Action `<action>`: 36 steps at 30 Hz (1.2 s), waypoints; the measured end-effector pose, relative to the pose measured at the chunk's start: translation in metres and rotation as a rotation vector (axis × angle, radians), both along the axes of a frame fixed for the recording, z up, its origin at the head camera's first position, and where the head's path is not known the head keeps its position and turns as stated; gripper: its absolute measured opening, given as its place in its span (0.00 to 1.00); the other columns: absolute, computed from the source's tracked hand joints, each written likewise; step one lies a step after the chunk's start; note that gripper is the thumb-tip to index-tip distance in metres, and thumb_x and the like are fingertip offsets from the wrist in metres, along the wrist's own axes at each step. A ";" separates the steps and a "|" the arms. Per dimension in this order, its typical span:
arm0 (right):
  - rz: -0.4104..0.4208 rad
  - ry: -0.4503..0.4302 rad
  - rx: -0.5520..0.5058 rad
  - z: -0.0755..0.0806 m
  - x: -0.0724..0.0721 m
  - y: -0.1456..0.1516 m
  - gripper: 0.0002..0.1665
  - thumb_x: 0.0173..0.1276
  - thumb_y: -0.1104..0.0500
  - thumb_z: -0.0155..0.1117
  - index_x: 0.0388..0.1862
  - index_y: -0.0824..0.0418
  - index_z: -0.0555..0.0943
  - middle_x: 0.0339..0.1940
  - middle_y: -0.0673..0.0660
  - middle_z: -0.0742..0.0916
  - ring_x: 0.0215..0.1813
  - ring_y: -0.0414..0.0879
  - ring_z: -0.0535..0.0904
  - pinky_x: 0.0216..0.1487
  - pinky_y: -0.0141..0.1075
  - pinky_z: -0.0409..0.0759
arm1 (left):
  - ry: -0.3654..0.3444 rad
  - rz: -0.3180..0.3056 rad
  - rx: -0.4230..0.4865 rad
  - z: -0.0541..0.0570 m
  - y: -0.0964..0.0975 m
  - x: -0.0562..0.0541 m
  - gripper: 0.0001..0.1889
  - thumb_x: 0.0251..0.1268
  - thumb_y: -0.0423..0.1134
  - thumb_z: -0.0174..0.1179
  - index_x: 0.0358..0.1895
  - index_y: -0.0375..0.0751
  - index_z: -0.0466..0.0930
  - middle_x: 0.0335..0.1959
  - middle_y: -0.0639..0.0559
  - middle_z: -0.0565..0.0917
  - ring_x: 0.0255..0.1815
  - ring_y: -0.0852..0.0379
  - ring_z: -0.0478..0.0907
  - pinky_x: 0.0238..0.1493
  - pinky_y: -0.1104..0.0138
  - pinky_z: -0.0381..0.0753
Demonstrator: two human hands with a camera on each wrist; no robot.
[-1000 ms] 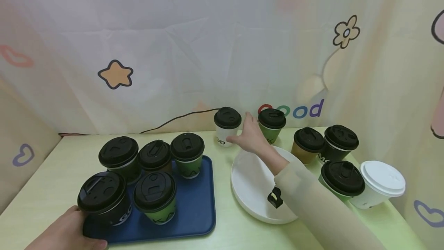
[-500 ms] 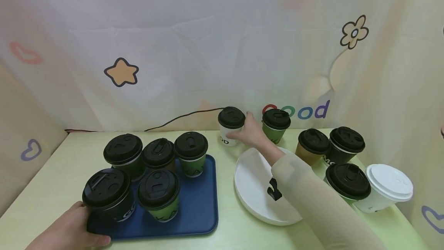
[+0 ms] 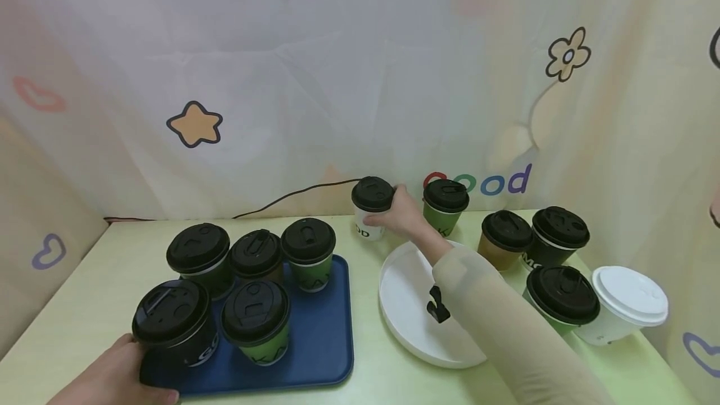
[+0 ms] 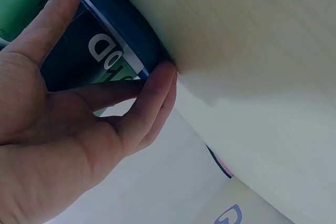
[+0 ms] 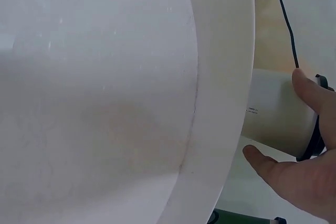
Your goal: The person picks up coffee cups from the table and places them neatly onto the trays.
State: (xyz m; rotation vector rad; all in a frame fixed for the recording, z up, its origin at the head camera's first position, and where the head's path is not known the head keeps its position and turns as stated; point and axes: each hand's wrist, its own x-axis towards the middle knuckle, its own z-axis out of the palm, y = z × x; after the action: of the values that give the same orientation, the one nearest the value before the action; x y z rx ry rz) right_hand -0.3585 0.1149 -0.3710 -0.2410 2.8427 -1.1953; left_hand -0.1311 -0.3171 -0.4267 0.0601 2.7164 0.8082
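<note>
At the back of the table, my right hand reaches round a white paper cup with a black lid. In the right wrist view the fingers and thumb are spread on either side of this cup, and a small gap shows by the thumb tip. My left hand holds the front left corner of a blue tray, beside a black cup. In the left wrist view the fingertips press on the tray's corner. Several lidded cups, such as a green cup, stand on the tray.
A white round plate lies under my right forearm. On the right stand a green cup, a brown cup, a black cup, another green cup and a white-lidded cup. A curtain hangs behind.
My right hand has moved slightly left and closer round the white cup, which stays in place. My left hand keeps its hold on the tray. The head view has shifted a little.
</note>
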 end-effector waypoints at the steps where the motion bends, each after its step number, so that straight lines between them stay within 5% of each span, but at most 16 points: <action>1: 0.000 -0.007 0.000 0.000 0.000 0.000 0.58 0.60 0.50 0.81 0.73 0.75 0.56 0.69 0.73 0.74 0.70 0.64 0.71 0.69 0.52 0.71 | 0.009 -0.009 0.000 -0.001 0.000 0.000 0.49 0.45 0.46 0.84 0.67 0.24 0.68 0.58 0.29 0.79 0.55 0.36 0.78 0.58 0.34 0.74; 20: 0.024 -0.052 -0.086 0.008 0.015 0.004 0.55 0.60 0.53 0.81 0.72 0.75 0.57 0.68 0.71 0.71 0.70 0.63 0.69 0.70 0.53 0.69 | 0.045 -0.050 -0.060 -0.008 -0.002 -0.001 0.48 0.45 0.47 0.84 0.65 0.22 0.70 0.56 0.28 0.79 0.55 0.33 0.77 0.57 0.34 0.75; 28: 0.118 0.011 -0.135 0.021 0.034 0.006 0.33 0.56 0.57 0.83 0.54 0.70 0.77 0.52 0.64 0.84 0.53 0.55 0.80 0.56 0.48 0.78 | 0.036 -0.036 -0.097 -0.008 -0.001 0.000 0.48 0.43 0.48 0.85 0.63 0.21 0.71 0.54 0.27 0.79 0.53 0.31 0.78 0.56 0.35 0.76; 36: 0.124 0.001 -0.031 0.042 0.063 0.006 0.49 0.55 0.50 0.84 0.63 0.71 0.64 0.58 0.67 0.78 0.61 0.60 0.77 0.59 0.53 0.76 | 0.038 -0.040 -0.064 -0.003 0.002 0.000 0.45 0.45 0.45 0.84 0.62 0.21 0.71 0.54 0.29 0.80 0.53 0.35 0.79 0.56 0.36 0.77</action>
State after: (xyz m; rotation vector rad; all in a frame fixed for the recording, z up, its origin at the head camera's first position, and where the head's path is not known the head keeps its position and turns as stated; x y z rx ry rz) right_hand -0.2955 0.1211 -0.3285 -0.4120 2.7657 -1.2152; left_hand -0.1312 -0.3155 -0.4294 0.1160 2.7655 0.7157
